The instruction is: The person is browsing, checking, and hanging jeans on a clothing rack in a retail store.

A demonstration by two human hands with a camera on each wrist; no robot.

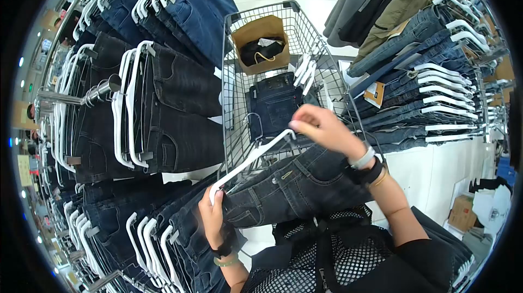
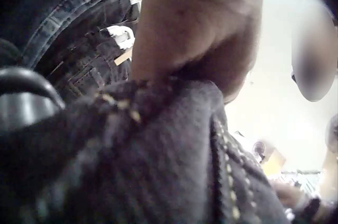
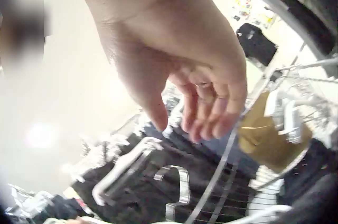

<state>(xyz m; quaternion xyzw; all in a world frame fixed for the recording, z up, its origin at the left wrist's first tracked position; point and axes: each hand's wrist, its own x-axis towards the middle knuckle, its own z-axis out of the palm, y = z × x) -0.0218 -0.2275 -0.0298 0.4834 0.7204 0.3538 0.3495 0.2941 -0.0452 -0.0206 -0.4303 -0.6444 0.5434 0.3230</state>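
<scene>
Left hand point(image 1: 211, 214) gripped the hanger point(image 1: 253, 156) by the cart's point(image 1: 262, 10) near end, right hand point(image 1: 322, 129), fingers loosely bent, held nothing; keeping the jeans point(image 1: 294, 192) level probably needed both.

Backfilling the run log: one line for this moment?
left hand: grips white hanger end | right hand: empty, near other end | black jeans: at left hand | cart: holds paper bag

The head view is bright and fairly sharp, bowed by fisheye distortion inside black corners, its pale floor point(image 1: 415, 173) shining. The left wrist view is dimmer, the close denim point(image 2: 158, 155) blurred; glare whitens the right wrist view's left side.
</scene>
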